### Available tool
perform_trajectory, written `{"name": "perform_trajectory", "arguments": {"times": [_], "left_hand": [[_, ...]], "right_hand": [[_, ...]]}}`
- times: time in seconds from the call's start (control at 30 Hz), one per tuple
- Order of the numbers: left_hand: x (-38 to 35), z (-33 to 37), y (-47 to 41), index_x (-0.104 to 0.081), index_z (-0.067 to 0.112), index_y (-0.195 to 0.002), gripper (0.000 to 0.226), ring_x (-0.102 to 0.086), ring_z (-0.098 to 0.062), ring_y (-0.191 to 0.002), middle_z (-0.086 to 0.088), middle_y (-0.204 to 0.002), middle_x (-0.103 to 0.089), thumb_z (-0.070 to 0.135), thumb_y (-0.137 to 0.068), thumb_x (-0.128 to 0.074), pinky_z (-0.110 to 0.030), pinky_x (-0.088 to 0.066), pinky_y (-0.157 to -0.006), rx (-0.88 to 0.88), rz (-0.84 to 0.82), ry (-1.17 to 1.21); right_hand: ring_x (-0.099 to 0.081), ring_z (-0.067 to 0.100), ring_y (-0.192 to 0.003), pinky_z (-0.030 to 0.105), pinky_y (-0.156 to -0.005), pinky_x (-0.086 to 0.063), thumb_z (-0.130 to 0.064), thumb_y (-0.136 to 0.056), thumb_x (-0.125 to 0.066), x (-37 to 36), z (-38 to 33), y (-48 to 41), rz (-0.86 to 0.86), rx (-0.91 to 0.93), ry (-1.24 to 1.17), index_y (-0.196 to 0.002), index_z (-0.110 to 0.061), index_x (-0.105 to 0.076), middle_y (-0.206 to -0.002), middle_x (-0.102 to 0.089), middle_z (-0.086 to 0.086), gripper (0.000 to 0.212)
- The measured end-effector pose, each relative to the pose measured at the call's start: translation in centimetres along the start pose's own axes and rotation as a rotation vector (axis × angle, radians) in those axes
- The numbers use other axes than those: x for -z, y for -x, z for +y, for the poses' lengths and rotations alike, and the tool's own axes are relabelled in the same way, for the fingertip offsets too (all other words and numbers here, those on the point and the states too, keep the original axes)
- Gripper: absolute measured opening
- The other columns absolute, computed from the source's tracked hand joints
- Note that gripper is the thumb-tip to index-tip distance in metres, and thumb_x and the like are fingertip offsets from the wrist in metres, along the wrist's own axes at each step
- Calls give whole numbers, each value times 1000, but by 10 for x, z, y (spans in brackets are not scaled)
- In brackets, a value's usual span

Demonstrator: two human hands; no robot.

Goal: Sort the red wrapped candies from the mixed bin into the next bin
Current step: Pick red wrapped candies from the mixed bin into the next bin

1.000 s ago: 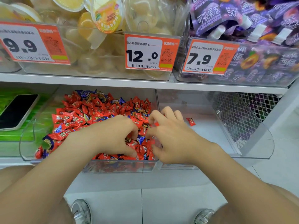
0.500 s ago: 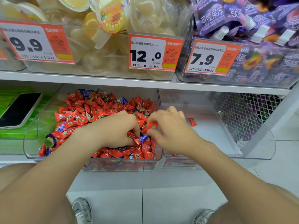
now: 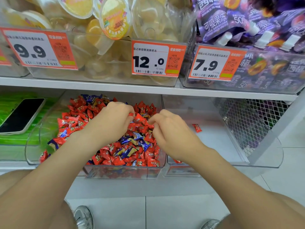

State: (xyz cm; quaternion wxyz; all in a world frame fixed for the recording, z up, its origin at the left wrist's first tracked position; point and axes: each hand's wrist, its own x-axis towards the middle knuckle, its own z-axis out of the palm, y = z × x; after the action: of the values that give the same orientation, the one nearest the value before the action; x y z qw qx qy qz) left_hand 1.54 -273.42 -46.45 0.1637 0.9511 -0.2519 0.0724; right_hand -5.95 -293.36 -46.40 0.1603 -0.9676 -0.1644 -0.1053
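digging in the mixed bin, both hands deep in the wrappers

both hands are down in the mixed bin [image 3: 118, 173], a clear tub on the lower shelf [image 3: 148, 90]. it is heaped with red candies [image 3: 79, 109] and a scatter of blue candies [image 3: 137, 135]. the left hand [image 3: 113, 123] sits knuckles-up over the middle of the heap, fingers [image 3: 127, 111] curled under. a sliver of red shows right at the fingertips: that's a red candy [image 3: 131, 114] pinched there. the right hand [image 3: 171, 134] is close beside it but not touching, up against the bin's right wall. its fingers are curled tight with the tips down on the red wrappers. whether it actually has one in its grip, cannot tell.

over to the right stands the next bin [image 3: 217, 138], clear as well. a lone red candy [image 3: 196, 127] lies on its floor towards the back, and another scrap of red [image 3: 177, 161] peeks out under the right wrist at the front.

left of the mixed bin a dark phone [image 3: 21, 114] lies face up on green packets [image 3: 13, 141]. above the shelf, orange price tags read 9.9 [image 3: 38, 48], 12.0 [image 3: 156, 58] and 7.9 [image 3: 216, 63], fronting tubs of yellow jelly cups [image 3: 113, 19] and purple pouches [image 3: 231, 19]. wire mesh [image 3: 247, 123] closes the far right. down below, a grey shoe [image 3: 83, 217] rests on pale floor tiles [image 3: 165, 212].
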Motion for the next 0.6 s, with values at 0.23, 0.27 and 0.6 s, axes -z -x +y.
{"name": "perform_trajectory", "arguments": {"times": [0.23,0.27,0.6], "left_hand": [[-5,-15,5,-73,22,-117,25,-63,-27,-105,-6,-116,-55,9,-99,-63,-37,-57,-83,40,-135,-240],[-5,-17,6,-72,23,-123,33,-61,-29,-113,-6,-122,-54,6,-98,-60,-41,-57,-90,25,-156,-221],[-4,-15,-2,-52,25,-146,62,-53,-20,-124,2,-132,-58,51,-93,-73,-39,-46,-106,-104,-454,-72]], "right_hand": [[-63,33,-103,41,-79,-52,3,-90,-61,-13,-10,-33,-214,93,252,-126,-9,-62,-112,-60,10,38],[-64,34,-95,40,-68,-48,5,-88,-63,-15,-12,-37,-270,83,294,-114,-9,-61,-103,-57,9,29],[-67,29,-89,38,-66,-54,-11,-90,-77,-20,-17,-59,-572,66,406,-123,-10,-60,-104,-67,10,36]]}}
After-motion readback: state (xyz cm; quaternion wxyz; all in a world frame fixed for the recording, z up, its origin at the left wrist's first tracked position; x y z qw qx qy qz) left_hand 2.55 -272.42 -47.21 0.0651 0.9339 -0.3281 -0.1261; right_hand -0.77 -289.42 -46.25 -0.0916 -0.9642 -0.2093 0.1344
